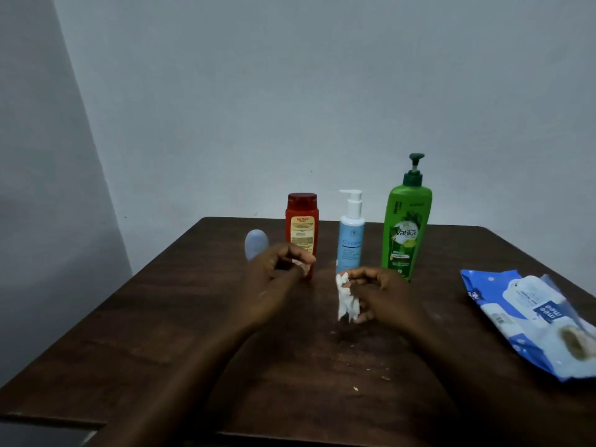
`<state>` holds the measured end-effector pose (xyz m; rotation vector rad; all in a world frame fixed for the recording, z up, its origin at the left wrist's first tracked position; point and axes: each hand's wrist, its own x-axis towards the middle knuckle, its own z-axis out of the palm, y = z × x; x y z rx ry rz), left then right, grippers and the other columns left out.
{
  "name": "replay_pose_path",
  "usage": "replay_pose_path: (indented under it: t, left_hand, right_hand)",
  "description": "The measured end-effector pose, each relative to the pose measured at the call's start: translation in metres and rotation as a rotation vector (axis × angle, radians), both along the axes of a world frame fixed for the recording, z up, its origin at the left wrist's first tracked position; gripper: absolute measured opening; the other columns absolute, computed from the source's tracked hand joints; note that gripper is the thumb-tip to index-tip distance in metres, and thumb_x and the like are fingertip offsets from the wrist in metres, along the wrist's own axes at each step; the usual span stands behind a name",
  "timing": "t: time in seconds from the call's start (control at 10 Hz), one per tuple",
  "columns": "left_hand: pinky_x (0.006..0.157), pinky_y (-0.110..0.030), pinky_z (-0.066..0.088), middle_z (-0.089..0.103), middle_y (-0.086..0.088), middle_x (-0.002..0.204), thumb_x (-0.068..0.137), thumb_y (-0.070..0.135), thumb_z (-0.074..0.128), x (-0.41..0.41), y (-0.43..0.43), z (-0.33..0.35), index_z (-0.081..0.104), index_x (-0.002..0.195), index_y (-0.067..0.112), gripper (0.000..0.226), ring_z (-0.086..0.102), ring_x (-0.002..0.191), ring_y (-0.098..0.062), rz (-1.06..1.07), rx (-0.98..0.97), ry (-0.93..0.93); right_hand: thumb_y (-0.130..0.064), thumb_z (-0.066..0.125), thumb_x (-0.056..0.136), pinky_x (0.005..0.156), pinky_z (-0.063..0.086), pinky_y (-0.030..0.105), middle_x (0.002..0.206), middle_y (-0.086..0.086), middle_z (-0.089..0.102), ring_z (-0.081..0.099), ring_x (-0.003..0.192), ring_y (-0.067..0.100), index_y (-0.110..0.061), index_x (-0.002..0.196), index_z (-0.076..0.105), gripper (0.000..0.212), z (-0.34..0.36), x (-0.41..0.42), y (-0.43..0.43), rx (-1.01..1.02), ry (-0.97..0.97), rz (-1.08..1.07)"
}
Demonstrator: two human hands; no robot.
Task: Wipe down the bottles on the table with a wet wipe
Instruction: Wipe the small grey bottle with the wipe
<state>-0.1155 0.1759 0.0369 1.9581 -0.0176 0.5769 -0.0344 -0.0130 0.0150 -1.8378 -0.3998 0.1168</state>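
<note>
Near edge: both my forearms cross it; between them the surface (193, 333) is bare dark wood with a few pale crumbs (355, 389)
Right hand (377, 293): fingers curled, pinching the wet wipe (346, 300), which hangs crumpled from my fingertips over the middle of the surface
Left hand (279, 264): fingers curled, thumb and forefinger nipping a small pale scrap (301, 265); I cannot tell whether it is a bit of the wipe
Wipes pack (532, 317): lies flat by the right edge, well apart from my right hand
Key relation: the blue pump bottle (351, 241) stands straight beyond the wipe, toward the far edge; upright, long axis vertical, nozzle turned to the left edge
Red bottle (301, 225): upright, just behind my left fingertips, foot hidden by them; touching or not, I cannot tell
Green pump bottle (404, 227): upright and tallest, beyond my right hand and a little toward the right edge, near the blue one with a gap between
Pale blue rounded thing (255, 243): behind my left hand, on the left-edge side of the red bottle, mostly hidden
Nearer hand: the right, with the wipe, for blue and green; the left for red, so I judge it best placed to steady a bottle
Room: open wood on the near half and toward the left edge; the gaps in the row are narrow, so a sideways stroke could knock a neighbour
</note>
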Motion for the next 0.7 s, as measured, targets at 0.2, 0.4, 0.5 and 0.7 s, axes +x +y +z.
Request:
replay_pose_path:
  t: [0.2,0.4,0.5,0.7]
  left_hand:
    - [0.082,-0.022,0.053,0.067,0.014,0.103,0.095,0.024,0.062,-0.021,-0.015,-0.011,0.066,0.098,0.035,0.012,0.063,0.094,0.005,-0.080,0.210,0.137]
    - [0.081,-0.025,0.054,0.063,0.013,0.103,0.095,0.024,0.062,-0.015,-0.029,-0.019,0.062,0.102,0.033,0.012,0.063,0.092,-0.003,-0.090,0.368,0.266]
    - [0.084,-0.032,0.057,0.064,0.013,0.101,0.094,0.028,0.064,-0.008,-0.036,-0.026,0.061,0.104,0.034,0.012,0.063,0.090,-0.002,-0.062,0.430,0.309]
    - [0.087,-0.034,0.057,0.066,0.013,0.101,0.091,0.033,0.067,-0.007,-0.036,-0.037,0.063,0.106,0.034,0.015,0.064,0.093,-0.001,-0.041,0.414,0.347]
  right_hand:
    - [-0.005,0.071,0.087,0.065,0.045,0.002,0.087,-0.004,0.073,0.063,0.070,-0.005,-0.028,0.083,0.072,0.023,0.022,0.008,-0.075,-0.214,-0.143,-0.090]
    - [-0.008,0.072,0.081,0.078,0.053,0.023,0.086,0.002,0.077,0.071,0.081,0.015,-0.015,0.093,0.078,0.015,0.027,-0.004,-0.121,-0.293,-0.255,-0.284]
    - [-0.011,0.070,0.080,0.062,0.043,0.003,0.081,-0.005,0.074,0.062,0.069,-0.002,-0.020,0.091,0.077,0.015,0.014,-0.009,-0.123,-0.399,-0.352,-0.338]
    - [-0.042,0.067,0.085,0.068,0.051,0.023,0.072,-0.010,0.068,0.068,0.076,0.007,-0.026,0.086,0.069,0.016,-0.012,-0.020,-0.123,-0.667,-0.283,-0.328]
